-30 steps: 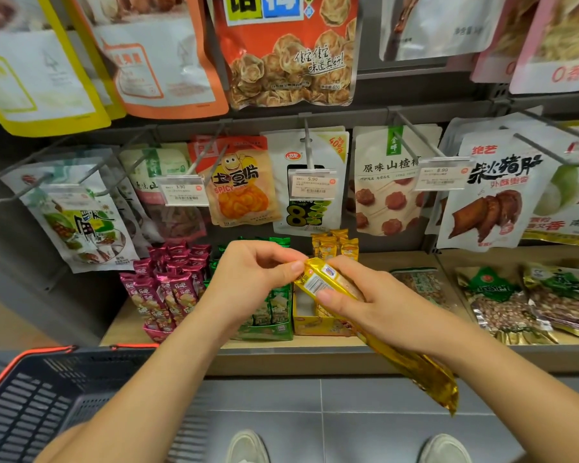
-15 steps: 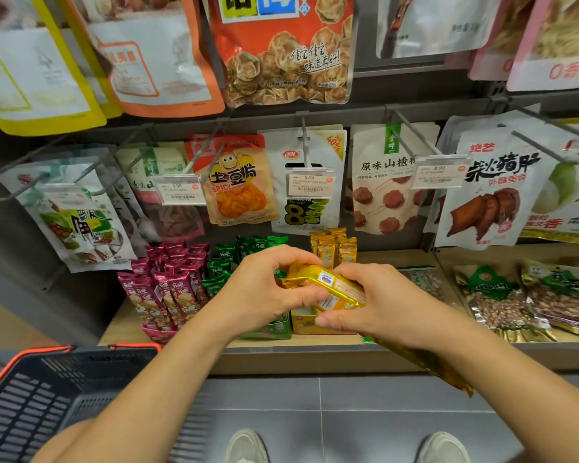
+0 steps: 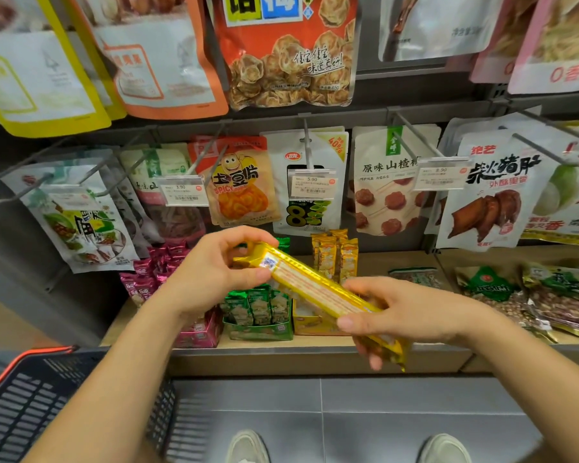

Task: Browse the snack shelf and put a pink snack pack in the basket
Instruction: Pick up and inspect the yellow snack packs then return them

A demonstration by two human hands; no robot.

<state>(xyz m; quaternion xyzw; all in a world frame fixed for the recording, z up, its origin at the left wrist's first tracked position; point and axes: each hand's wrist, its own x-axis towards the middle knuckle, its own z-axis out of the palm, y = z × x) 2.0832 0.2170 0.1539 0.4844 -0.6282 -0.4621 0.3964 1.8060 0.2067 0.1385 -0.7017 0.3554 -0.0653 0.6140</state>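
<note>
I hold a long yellow snack pack (image 3: 310,287) slantwise in front of the shelf, its printed back facing me. My left hand (image 3: 214,272) pinches its upper left end, and my right hand (image 3: 405,312) grips its lower right end. Behind my left hand, pink snack packs (image 3: 147,279) stand in a pink box on the wooden shelf (image 3: 398,265). The dark basket (image 3: 24,409) with an orange rim hangs at the bottom left, under my left forearm.
Green packs (image 3: 258,309) and more yellow packs (image 3: 335,255) stand in boxes beside the pink ones. Bags of nuts (image 3: 502,289) lie on the shelf to the right. Hanging snack bags on metal pegs with price tags (image 3: 311,183) fill the wall above. My shoes show on the grey floor tiles.
The yellow pack has been turned flatter and stretched out between my hands. My left hand went up and left along it, and my right hand slid down to its lower end.
</note>
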